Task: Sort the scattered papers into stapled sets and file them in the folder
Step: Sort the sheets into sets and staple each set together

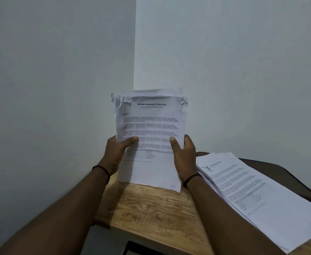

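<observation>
Wooden desk in wall corner; paper sheaf held upright, clamped by left hand and right hand; paper stack at 3 o'clock.

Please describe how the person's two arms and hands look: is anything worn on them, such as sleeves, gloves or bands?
Both forearms are bare, with no sleeves in view, and no gloves. The left hand has a thin dark band around its wrist. The right hand has a similar thin dark band around its wrist. No rings or watch can be seen.
</observation>
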